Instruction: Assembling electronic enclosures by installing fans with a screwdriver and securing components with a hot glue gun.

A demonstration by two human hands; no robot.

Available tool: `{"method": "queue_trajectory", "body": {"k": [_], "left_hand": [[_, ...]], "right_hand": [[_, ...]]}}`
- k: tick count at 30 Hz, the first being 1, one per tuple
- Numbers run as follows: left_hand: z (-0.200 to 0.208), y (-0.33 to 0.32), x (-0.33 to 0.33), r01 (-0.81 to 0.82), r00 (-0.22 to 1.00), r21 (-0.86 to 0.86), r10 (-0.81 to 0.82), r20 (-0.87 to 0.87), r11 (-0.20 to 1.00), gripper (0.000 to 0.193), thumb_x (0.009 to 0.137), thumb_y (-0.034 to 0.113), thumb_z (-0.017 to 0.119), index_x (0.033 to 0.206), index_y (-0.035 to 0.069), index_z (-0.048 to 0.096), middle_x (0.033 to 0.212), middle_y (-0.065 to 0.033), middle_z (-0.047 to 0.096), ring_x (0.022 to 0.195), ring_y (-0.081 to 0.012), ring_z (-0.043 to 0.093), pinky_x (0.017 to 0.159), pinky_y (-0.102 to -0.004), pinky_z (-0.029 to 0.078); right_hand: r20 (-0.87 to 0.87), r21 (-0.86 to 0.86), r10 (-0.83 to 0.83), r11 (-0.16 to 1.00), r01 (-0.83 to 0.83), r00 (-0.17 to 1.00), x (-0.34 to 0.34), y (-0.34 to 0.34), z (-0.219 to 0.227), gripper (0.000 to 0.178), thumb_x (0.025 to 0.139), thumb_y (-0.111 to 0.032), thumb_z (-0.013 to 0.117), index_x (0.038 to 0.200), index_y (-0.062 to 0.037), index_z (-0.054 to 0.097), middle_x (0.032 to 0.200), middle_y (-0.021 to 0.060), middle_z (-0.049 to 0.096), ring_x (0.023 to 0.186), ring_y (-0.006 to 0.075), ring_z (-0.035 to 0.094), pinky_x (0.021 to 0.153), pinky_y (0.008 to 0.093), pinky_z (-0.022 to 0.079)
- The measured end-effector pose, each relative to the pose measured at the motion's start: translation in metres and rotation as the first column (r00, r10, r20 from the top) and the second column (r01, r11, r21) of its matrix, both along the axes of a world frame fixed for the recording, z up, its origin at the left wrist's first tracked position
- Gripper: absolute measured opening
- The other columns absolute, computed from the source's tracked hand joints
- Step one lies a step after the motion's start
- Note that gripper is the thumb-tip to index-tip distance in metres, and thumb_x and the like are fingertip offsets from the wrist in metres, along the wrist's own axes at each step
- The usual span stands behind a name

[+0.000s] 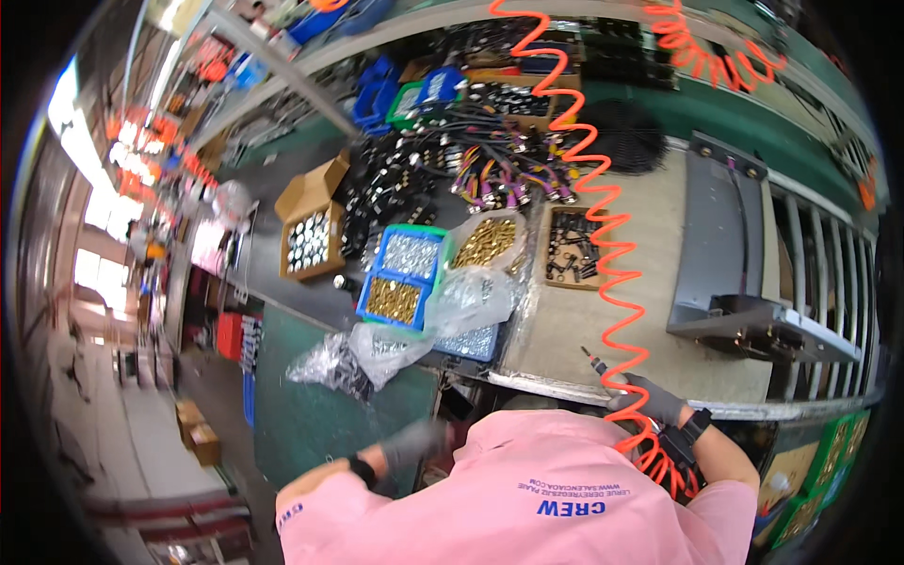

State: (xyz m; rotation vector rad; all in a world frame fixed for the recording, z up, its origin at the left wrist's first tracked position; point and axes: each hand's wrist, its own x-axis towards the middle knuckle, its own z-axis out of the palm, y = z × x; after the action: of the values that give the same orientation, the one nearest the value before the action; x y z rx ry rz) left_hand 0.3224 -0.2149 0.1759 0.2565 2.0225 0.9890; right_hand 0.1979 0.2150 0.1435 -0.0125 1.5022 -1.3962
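My right hand (654, 400), in a dark grey glove, is closed round a power screwdriver (600, 366) by the table's front edge. The driver's bit points up and to the left over the table. An orange coiled air hose (607, 222) hangs from above and runs down past this hand. My left hand (416, 444), also gloved, is low beside my body near the green mat and smeared by motion, so its fingers cannot be made out. To the right of the driver stands a grey metal frame (720, 235) with a dark round part at its near end.
Blue and green bins hold silver fasteners (411, 254) and brass fasteners (394, 298). Clear plastic bags (471, 299) lie beside them. A cardboard tray (575, 247) holds small black parts. Behind are bundled cables (508, 169) and an open carton (311, 235). A metal rack (829, 282) stands far right.
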Motion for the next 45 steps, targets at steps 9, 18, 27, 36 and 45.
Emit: {"method": "queue_trajectory", "body": {"k": [9,18,27,36,45], "left_hand": [[-0.010,0.017,-0.285,-0.483,0.636,-0.093,0.276,-0.721,0.871,0.028,0.080,0.029,0.055,0.091,0.004,0.060,0.082,-0.0183,0.062,0.078,-0.0319,0.061,0.068,-0.0384,0.046],[-0.092,0.040,-0.318,-0.112,0.825,-0.443,-0.166,-0.540,0.889,0.023,0.076,0.023,0.050,0.086,0.004,0.059,0.088,-0.0206,0.061,0.079,-0.0356,0.059,0.072,-0.0425,0.046],[-0.057,0.015,-0.311,-0.324,0.798,0.031,0.291,-0.528,0.945,0.019,0.075,0.016,0.056,0.085,0.000,0.057,0.067,-0.0139,0.060,0.052,-0.0239,0.056,0.049,-0.0367,0.045],[-0.021,0.126,-0.258,-0.651,0.756,0.607,0.314,0.575,0.456,0.017,0.090,0.017,0.048,0.100,0.003,0.049,0.082,-0.0067,0.053,0.070,-0.0125,0.051,0.062,-0.0251,0.045],[-0.115,0.259,-0.233,-0.750,0.446,0.529,-0.287,0.848,0.397,0.015,0.089,0.014,0.050,0.100,0.005,0.051,0.083,-0.0048,0.053,0.073,-0.0135,0.053,0.066,-0.0252,0.046]], "right_hand": [[-0.175,0.155,-0.104,0.979,0.132,0.979,0.009,0.006,0.038,0.056,0.074,-0.009,0.064,0.123,0.0035,0.040,0.102,0.0094,0.057,0.086,0.0130,0.052,0.073,0.0273,0.047],[0.062,0.062,-0.551,0.834,0.548,0.832,0.042,0.024,0.058,0.039,0.075,-0.001,0.056,0.112,0.0008,0.045,0.076,0.0005,0.052,0.061,0.0073,0.050,0.051,0.0203,0.041],[-0.020,0.079,-0.586,0.807,0.586,0.810,0.036,0.013,0.077,0.034,0.072,-0.006,0.059,0.103,-0.0008,0.047,0.082,0.0008,0.051,0.068,0.0090,0.051,0.059,0.0238,0.044],[-0.345,0.116,-0.430,0.862,0.493,0.834,0.040,0.001,0.076,0.064,0.066,-0.029,0.071,0.115,0.0017,0.045,0.100,0.0092,0.054,0.092,0.0158,0.050,0.082,0.0293,0.042],[-0.282,0.151,-0.605,0.739,0.657,0.745,0.084,0.001,0.078,0.065,0.067,-0.032,0.072,0.115,0.0016,0.045,0.099,0.0112,0.054,0.088,0.0176,0.053,0.077,0.0298,0.044]]}}
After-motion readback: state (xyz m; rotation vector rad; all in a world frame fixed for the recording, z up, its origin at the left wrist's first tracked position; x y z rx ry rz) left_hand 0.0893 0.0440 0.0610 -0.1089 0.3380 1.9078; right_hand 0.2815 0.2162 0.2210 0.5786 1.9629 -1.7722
